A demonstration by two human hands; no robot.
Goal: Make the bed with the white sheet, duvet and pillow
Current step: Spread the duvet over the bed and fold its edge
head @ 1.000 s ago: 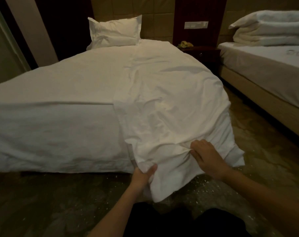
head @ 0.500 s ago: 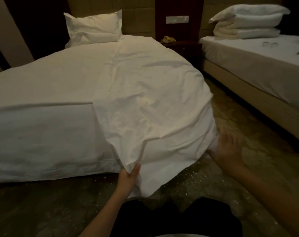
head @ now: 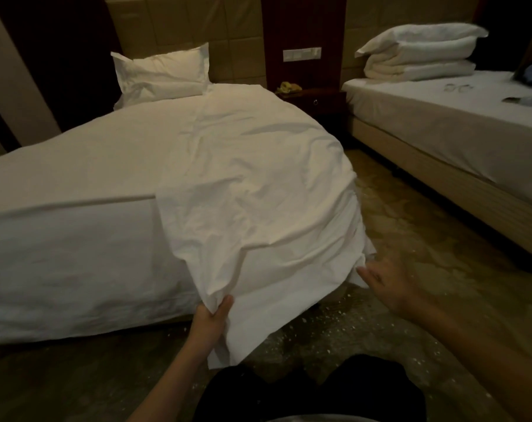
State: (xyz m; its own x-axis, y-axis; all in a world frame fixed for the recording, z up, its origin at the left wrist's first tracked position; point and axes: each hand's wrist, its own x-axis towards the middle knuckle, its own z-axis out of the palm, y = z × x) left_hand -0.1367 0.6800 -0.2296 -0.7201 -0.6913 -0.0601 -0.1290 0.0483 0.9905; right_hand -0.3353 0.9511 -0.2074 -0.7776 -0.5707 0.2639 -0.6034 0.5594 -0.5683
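Observation:
The bed [head: 76, 254] wears a smooth white sheet. A wrinkled white duvet [head: 258, 184] lies over its right half and hangs off the foot corner. My left hand [head: 211, 318] is shut on a bunched fold of the duvet's lower edge. My right hand [head: 386, 283] is open, fingers spread, next to the duvet's hanging right corner and holding nothing. A white pillow [head: 164, 73] rests against the headboard at the far end.
A second bed [head: 441, 138] stands on the right with a folded white duvet stack [head: 420, 51] and small items on it. A dark nightstand [head: 315, 100] sits between the beds. Patterned floor [head: 426, 254] runs between them; my dark-clothed legs are at the bottom.
My right hand let go of the duvet edge and moved right to the hanging corner, now open. My left hand keeps its grip. The view shifted slightly.

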